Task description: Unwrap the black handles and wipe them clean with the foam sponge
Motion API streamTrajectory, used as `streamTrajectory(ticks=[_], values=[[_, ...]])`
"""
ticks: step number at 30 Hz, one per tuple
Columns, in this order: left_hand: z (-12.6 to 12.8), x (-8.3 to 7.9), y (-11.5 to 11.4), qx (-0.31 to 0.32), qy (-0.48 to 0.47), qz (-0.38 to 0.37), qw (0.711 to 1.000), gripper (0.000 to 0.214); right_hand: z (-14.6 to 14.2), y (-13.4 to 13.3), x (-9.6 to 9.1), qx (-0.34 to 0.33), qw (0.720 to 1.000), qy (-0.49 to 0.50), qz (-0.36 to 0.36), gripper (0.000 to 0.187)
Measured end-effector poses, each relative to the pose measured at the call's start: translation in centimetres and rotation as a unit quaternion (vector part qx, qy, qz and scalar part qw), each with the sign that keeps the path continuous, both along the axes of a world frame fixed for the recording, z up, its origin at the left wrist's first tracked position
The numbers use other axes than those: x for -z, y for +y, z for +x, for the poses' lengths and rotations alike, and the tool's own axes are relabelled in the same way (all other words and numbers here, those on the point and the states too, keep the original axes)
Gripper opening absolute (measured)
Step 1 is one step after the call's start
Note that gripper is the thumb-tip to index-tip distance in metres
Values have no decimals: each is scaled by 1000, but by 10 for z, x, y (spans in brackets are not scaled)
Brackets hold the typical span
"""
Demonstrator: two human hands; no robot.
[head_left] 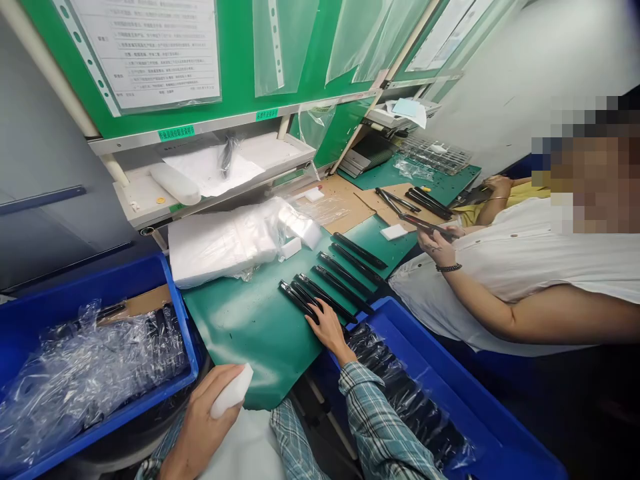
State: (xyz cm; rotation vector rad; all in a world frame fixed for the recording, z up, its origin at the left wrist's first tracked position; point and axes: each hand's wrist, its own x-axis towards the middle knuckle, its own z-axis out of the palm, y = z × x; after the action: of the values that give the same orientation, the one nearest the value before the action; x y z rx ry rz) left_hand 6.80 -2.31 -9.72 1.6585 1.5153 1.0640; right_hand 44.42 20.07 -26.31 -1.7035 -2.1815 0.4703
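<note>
Left hand (213, 417) gripping a white foam block (233, 391), right hand (326, 328) on black bars (325, 298)

I assess this site as a factory workstation on a small-parts production or packing line. From my remote position I record green work mats (250, 340) covering the bench, and blue plastic bins (180, 327) at its edge holding black parts in clear plastic wrap (150, 353). Rows of identical black bars (345, 280) lie on the mat. Printed instruction sheets (145, 53) hang in plastic sleeves on a green board (300, 60), above a shelf rail with green labels (176, 133). A co-worker (520, 280) sits at the adjoining section of bench.
</note>
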Motion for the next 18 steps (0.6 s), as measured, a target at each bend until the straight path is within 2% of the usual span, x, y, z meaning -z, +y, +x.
streamTrajectory(ticks=[5, 9, 13, 15, 18], values=[[2, -7, 5, 14, -19, -11, 1000, 46, 7, 23, 0, 8, 1000, -12, 2, 50], [11, -11, 7, 8, -44, -46, 998, 49, 9, 43, -14, -6, 1000, 3, 10, 49], [18, -8, 14, -43, -52, -109, 992, 63, 3, 67, -25, -12, 999, 33, 17, 64], [9, -2, 21, -84, -36, -131, 987, 76, -1, 79, -24, 16, 998, 58, 30, 67], [-29, 10, 27, -163, -10, -151, 975, 83, -7, 86, -21, 40, 997, 61, 5, 57]])
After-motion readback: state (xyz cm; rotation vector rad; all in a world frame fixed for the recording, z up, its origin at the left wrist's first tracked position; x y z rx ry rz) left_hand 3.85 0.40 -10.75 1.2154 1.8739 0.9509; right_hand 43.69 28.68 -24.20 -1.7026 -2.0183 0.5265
